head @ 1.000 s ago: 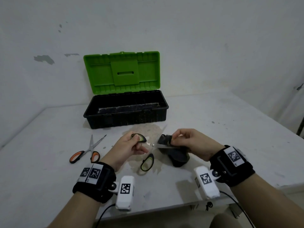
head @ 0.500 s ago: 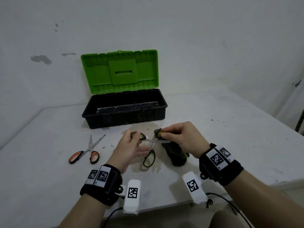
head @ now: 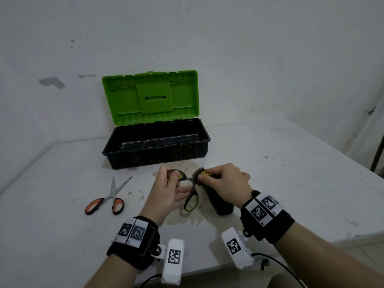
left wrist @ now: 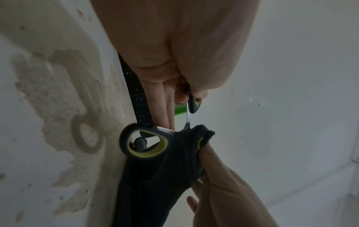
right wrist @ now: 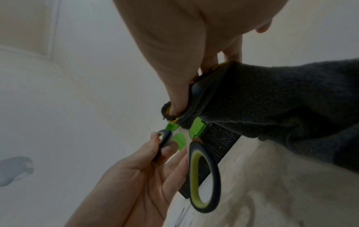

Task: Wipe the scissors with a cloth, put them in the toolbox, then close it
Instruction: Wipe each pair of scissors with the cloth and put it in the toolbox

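My left hand (head: pixel 169 183) pinches the upper handle loop of black scissors with yellow-green lining (head: pixel 191 201) (left wrist: pixel 144 143) (right wrist: pixel 204 173); the lower loop hangs free. My right hand (head: pixel 220 179) pinches a dark grey cloth (head: pixel 220 202) (left wrist: pixel 155 176) (right wrist: pixel 281 98) round the scissors near the pivot, and the cloth hides the blades. The cloth's tail trails down to the table. Behind the hands the toolbox (head: pixel 155 150) stands open, black tub with green lid (head: pixel 150 96) upright against the wall.
Orange-handled scissors (head: pixel 108 199) lie partly open on the white table (head: pixel 291 173), left of my hands. A pale damp stain (head: pixel 187 219) spreads under the hands. The table's front edge runs just below my wrists; a wall stands close behind the toolbox.
My right hand has slid the cloth leftward along the blades to the pivot, so the blade tip no longer shows. The left hand keeps its hold on the handle loop.
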A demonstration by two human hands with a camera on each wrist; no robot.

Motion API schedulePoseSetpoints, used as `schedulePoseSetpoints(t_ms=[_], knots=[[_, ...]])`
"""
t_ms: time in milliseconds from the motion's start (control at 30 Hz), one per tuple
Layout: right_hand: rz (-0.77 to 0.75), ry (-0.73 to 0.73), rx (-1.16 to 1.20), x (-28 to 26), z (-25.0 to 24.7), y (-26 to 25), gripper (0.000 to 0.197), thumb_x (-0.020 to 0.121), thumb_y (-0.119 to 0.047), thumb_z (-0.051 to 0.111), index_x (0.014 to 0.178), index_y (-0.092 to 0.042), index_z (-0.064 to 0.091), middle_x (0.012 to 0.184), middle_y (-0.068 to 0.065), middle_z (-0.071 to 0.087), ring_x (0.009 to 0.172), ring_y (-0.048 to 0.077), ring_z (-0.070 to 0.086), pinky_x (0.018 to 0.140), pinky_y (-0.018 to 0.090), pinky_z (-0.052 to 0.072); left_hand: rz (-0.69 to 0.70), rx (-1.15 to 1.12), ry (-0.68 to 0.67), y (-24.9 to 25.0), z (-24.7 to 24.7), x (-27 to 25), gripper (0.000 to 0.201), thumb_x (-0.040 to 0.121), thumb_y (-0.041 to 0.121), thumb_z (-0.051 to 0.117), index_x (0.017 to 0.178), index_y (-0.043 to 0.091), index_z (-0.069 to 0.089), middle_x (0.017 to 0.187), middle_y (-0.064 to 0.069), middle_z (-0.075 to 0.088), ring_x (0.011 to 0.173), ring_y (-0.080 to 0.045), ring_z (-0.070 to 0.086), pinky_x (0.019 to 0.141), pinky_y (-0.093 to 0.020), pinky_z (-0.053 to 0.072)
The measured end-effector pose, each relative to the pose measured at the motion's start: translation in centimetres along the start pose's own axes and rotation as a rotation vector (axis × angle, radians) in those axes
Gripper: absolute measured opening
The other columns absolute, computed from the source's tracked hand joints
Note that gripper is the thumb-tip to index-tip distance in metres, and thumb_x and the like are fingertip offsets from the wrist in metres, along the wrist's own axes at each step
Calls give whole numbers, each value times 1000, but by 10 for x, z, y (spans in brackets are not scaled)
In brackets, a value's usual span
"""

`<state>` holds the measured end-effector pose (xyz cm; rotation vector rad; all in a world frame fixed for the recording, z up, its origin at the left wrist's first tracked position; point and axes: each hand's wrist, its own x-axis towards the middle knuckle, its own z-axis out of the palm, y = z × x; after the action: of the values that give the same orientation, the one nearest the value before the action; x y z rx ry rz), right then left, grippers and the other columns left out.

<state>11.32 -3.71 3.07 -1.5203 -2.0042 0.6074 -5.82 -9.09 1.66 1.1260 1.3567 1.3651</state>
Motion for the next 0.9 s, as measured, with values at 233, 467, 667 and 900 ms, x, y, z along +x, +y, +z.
schedulePoseSetpoints(t_ms=[233, 467, 667, 900], knots=[[18, -8, 64, 2, 4, -1, 45, 78, -57, 65, 71, -13, 63, 58, -4, 57, 67, 14, 57, 84, 37, 38, 17, 15, -37, 0, 2, -1, 17, 108, 21, 37, 104, 5, 43, 107, -25, 56, 82, -26, 76, 68, -29, 60], [28, -128, 322, 14, -5, 2, 47, 63, -60, 68, 72, -14, 71, 64, 6, 69, 61, 20, 64, 73, 44, 57, 1, -43, -60, 5, 2, -4, 16, 108, 19, 36, 104, 5, 44, 94, -14, 62, 84, -30, 76, 72, -35, 62], [17, -179, 307, 13, -17, -5, 32, 70, -55, 59, 72, -27, 74, 65, -5, 71, 72, 21, 69, 79, 40, 56, -26, -80, -19, 5, 3, -6, 15, 108, 20, 37, 103, 10, 47, 89, -7, 57, 83, -30, 76, 71, -35, 60], [-24, -176, 218, 13, -12, -4, 38, 73, -69, 61, 76, -34, 74, 59, -13, 63, 67, 10, 60, 78, 36, 51, -11, -58, 0, 5, 3, -1, 16, 108, 21, 38, 108, 7, 46, 95, -12, 49, 83, -29, 76, 70, -33, 61]])
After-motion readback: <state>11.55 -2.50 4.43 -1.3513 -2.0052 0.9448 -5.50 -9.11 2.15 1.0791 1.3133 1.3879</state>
